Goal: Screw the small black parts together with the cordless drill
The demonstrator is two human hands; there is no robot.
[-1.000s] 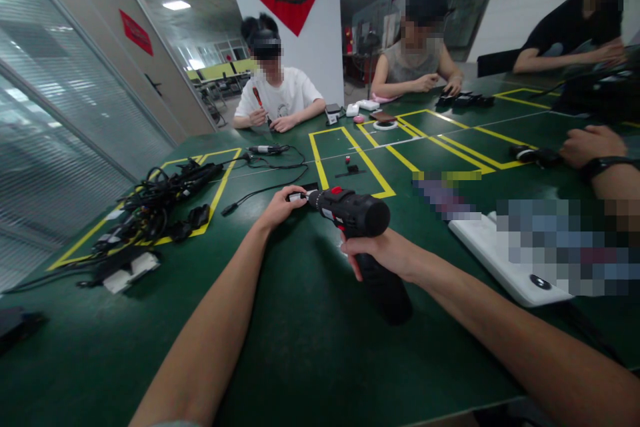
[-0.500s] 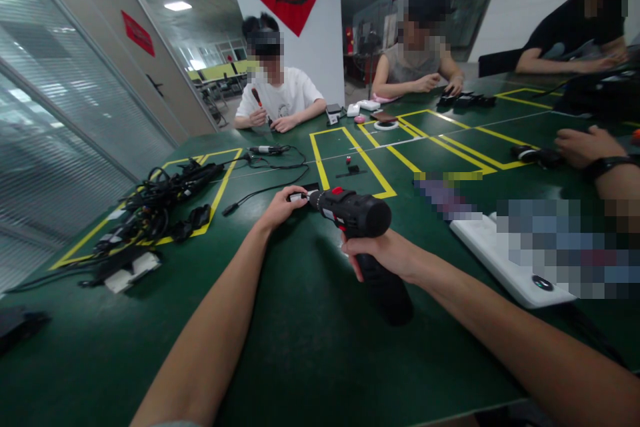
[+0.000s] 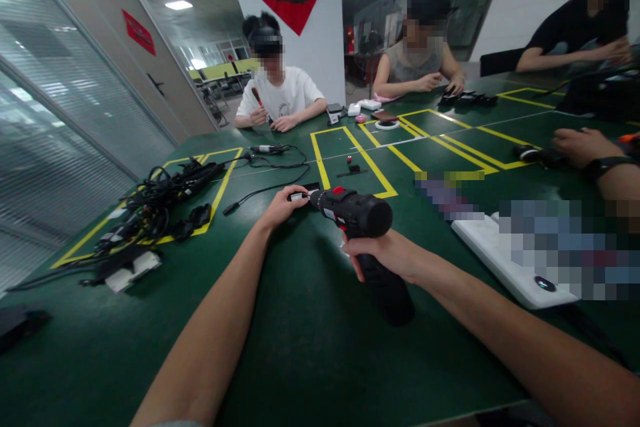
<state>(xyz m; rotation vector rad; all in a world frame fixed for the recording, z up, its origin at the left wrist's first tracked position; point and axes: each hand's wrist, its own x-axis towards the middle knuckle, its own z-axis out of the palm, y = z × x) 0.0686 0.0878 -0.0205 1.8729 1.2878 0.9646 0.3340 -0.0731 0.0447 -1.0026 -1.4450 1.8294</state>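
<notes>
In my right hand (image 3: 377, 253) is a black cordless drill (image 3: 355, 210) with red details, my fingers wrapped round its grip. Its chuck points left and away from me. My left hand (image 3: 283, 207) is closed on a small black device with a white label (image 3: 299, 196), which rests on the green table. The drill's tip meets the device beside my left fingertips; the exact contact point is too small to make out. A small black part (image 3: 354, 169) and a tiny red piece (image 3: 349, 159) lie beyond the drill.
At the left lies a tangle of black cables and adapters (image 3: 165, 197). A white power bank (image 3: 493, 263) is to the right, partly blurred. A co-worker's hand (image 3: 583, 147) is at the right edge. Two people sit across the table, another at the far right.
My hands, the drill and the device hold almost the same position. The co-worker's hand at the right has shifted slightly.
</notes>
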